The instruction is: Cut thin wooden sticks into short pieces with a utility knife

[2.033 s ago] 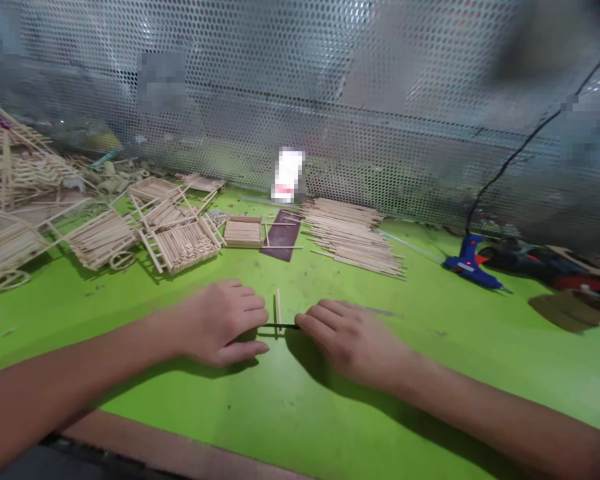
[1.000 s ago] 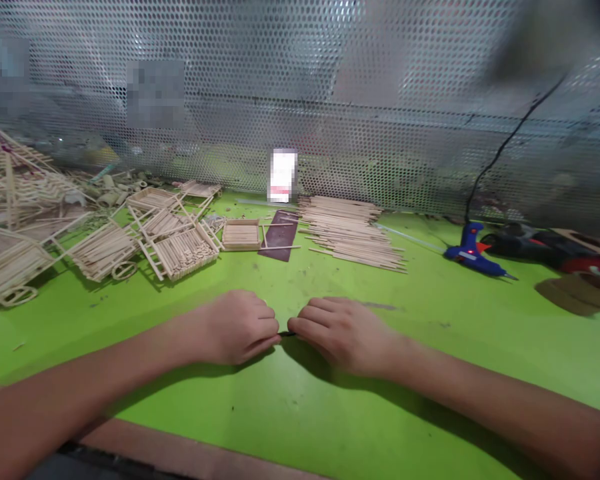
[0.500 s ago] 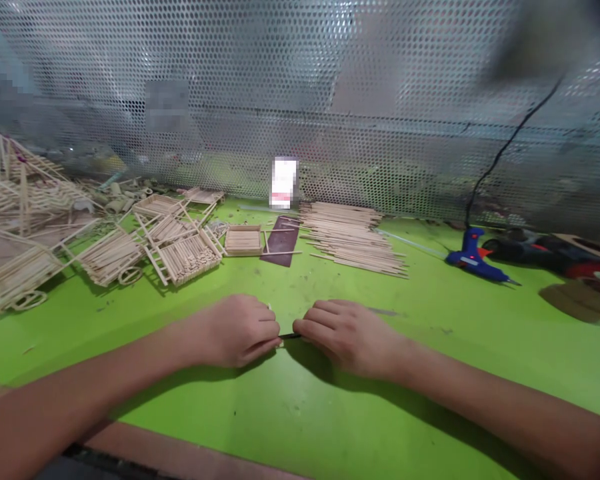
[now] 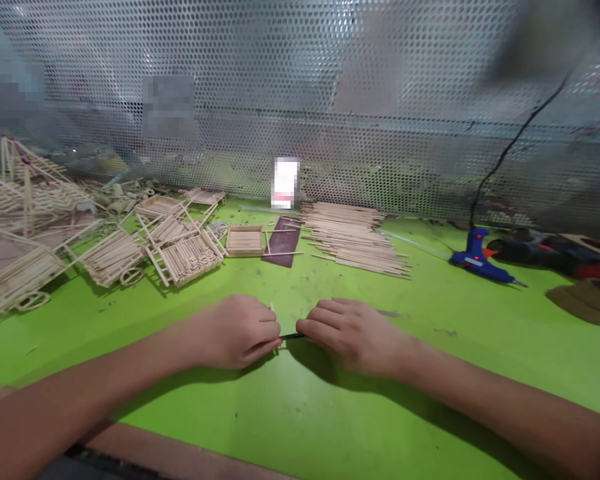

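My left hand is closed low over the green table, with a small pale piece of wooden stick poking out past its fingers. Opposite it, my right hand is curled around a thin dark blade-like tool. That dark tool spans the narrow gap between the hands, its tip reaching the left fingertips. Most of the tool and of the stick is hidden by my fingers. Beyond the right knuckles, a narrow grey strip shows on the table; I cannot tell what it is.
A pile of thin wooden sticks lies ahead, beside a dark flat sheet. Several small stick-built carts crowd the left. A blue glue gun rests at the right, near a black power tool. Perforated metal mesh stands behind.
The view has shifted slightly. My right hand has drawn a little to the right, and slightly more of the pale stick shows at my left fingers. Both grips look the same.
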The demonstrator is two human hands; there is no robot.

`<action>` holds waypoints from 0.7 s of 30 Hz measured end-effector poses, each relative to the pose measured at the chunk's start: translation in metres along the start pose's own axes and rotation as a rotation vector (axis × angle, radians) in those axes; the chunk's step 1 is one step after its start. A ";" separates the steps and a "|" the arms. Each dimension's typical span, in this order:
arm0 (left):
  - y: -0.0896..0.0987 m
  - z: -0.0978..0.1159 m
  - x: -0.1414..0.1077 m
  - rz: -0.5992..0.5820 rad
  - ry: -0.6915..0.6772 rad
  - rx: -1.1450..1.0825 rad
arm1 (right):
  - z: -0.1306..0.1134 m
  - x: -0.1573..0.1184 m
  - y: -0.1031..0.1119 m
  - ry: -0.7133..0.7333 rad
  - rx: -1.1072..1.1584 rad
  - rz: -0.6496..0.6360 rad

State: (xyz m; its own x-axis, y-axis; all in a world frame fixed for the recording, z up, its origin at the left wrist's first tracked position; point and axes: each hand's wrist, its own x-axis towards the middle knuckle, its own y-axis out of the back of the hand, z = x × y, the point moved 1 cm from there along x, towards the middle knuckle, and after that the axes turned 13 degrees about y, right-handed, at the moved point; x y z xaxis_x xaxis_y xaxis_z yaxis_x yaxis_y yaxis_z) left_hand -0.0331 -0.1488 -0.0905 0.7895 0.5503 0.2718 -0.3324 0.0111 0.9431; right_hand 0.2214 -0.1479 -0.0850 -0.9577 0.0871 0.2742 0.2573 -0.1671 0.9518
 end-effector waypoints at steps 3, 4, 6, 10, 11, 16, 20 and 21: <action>0.000 0.000 0.000 0.005 0.006 -0.005 | 0.000 0.000 0.001 0.004 -0.001 -0.003; 0.000 0.001 0.000 0.007 0.006 -0.006 | 0.000 -0.001 0.001 0.003 0.001 -0.008; 0.001 0.001 0.000 0.005 0.003 -0.005 | 0.001 -0.001 0.001 -0.001 0.002 -0.016; 0.001 0.001 0.000 -0.001 0.002 0.002 | 0.001 -0.002 0.000 0.006 -0.004 -0.013; 0.001 0.001 0.000 -0.001 0.003 0.000 | 0.001 -0.002 0.000 0.007 -0.004 -0.014; 0.001 0.000 0.000 0.002 0.007 -0.002 | 0.002 -0.002 0.001 0.013 0.002 -0.008; 0.001 0.000 0.000 0.007 0.004 0.002 | 0.003 -0.002 0.001 0.025 0.009 0.009; 0.001 0.000 0.000 0.008 0.002 0.000 | 0.003 -0.002 0.001 0.028 0.009 0.014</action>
State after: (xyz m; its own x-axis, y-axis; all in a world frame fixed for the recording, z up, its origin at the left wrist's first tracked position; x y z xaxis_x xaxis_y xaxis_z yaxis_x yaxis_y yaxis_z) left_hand -0.0338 -0.1488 -0.0895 0.7857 0.5523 0.2785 -0.3385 0.0070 0.9409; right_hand 0.2237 -0.1451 -0.0836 -0.9573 0.0577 0.2832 0.2712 -0.1595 0.9492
